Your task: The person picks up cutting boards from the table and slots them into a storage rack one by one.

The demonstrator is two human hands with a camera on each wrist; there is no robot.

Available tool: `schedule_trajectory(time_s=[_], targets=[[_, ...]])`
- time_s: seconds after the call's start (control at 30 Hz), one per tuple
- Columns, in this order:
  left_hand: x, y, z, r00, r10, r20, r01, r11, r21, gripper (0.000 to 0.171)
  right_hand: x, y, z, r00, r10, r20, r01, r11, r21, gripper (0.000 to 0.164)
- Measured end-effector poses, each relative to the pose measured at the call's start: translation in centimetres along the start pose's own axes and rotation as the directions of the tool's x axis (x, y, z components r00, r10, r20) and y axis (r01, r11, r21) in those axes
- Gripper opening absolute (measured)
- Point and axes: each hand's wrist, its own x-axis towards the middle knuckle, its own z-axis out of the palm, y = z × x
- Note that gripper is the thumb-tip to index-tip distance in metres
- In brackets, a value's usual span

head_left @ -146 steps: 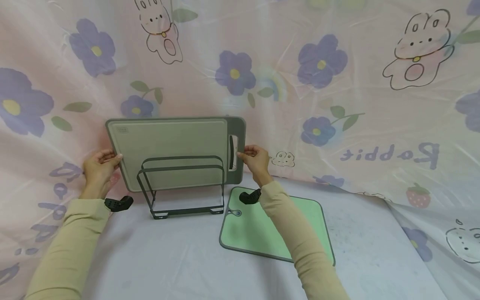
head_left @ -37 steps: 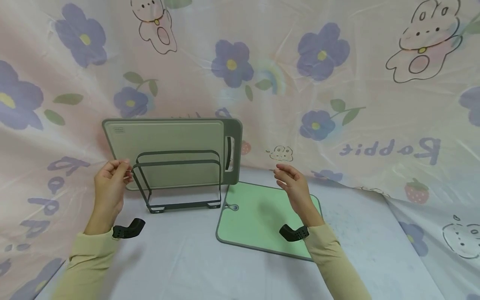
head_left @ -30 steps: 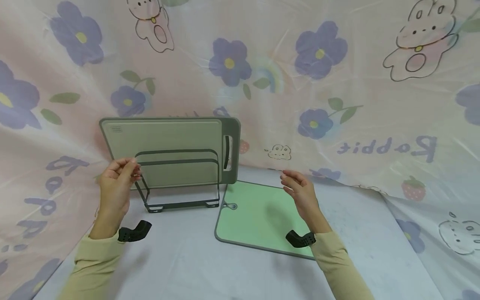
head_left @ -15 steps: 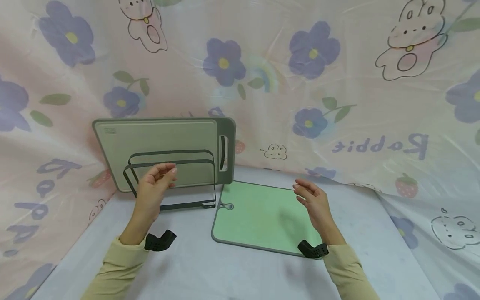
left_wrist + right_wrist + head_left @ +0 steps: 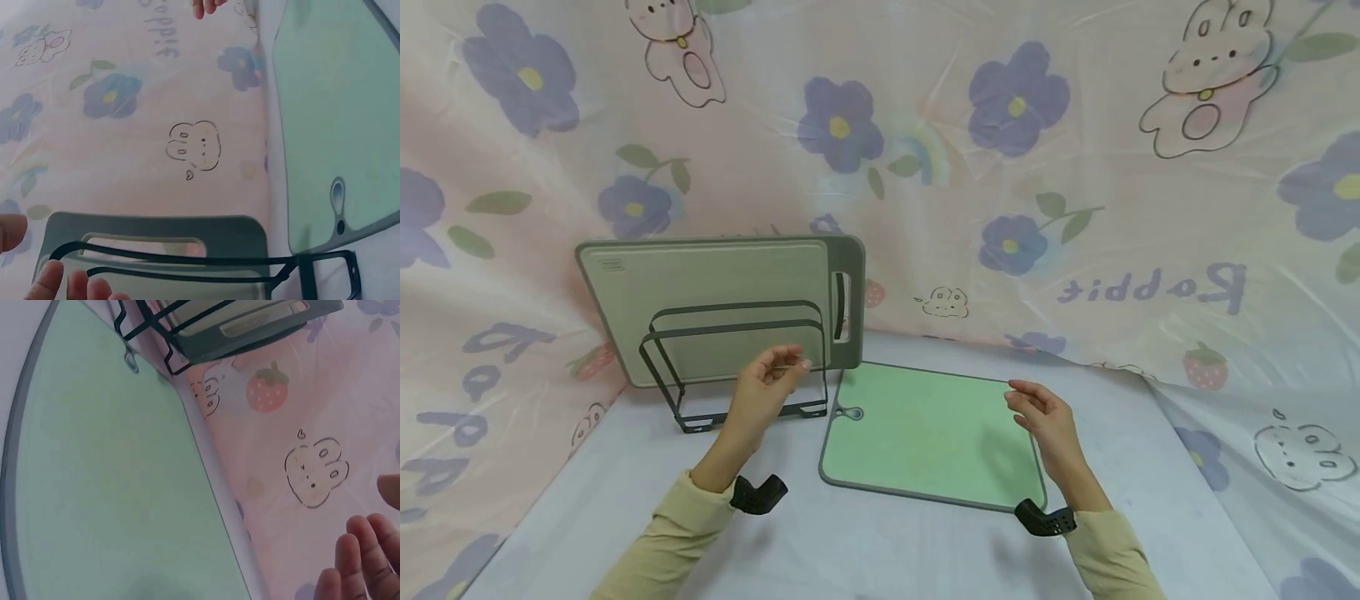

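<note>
A grey-green cutting board (image 5: 741, 267) with a slotted handle at its right end stands upright behind the two visible hoops of a dark wire rack (image 5: 730, 328). Whether another hoop lies behind the board is hidden. My left hand (image 5: 760, 396) hovers in front of the rack's right half, loosely bent and holding nothing. To the right, a light-green cutting board (image 5: 917, 433) with a grey rim and small ring lies flat. My right hand (image 5: 1051, 425) is over that board's right edge, fingers relaxed around nothing. The right wrist view shows its fingers (image 5: 350, 556) apart from any object.
A white cloth covers the table (image 5: 865, 550). Behind and to both sides hangs a pink curtain (image 5: 925, 242) printed with flowers and rabbits. Each wrist wears a black camera mount (image 5: 758, 494).
Earlier both hands held the grey-green board's ends; they have let go and drawn back. The left hand then moved right across the rack's front, the right hand right and down.
</note>
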Motion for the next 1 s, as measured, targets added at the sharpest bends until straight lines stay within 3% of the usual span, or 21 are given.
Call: schedule_trajectory(time_s=[0.17,0.53,1.0], targets=[[0.1,-1.0,1.1,0.999,-0.026,0.038,0.023,0.997,0.073,0.036,-0.2,0.8,-1.3,0.999,0.031,-0.011,-0.032,0.992,-0.123,0.047],[-0.1,-4.5,3.9,0.99,-0.113,0.079,0.096,0.978,0.185,0.037,-0.9,2.2,-2.6,0.993,0.118,-0.029,-0.122,0.957,-0.265,0.057],[0.2,-8.6,5.2,0.984,-0.155,0.09,0.122,0.948,0.294,0.043,-1.3,4.5,-3.2,0.984,0.174,-0.034,-0.173,0.902,-0.396,0.06]])
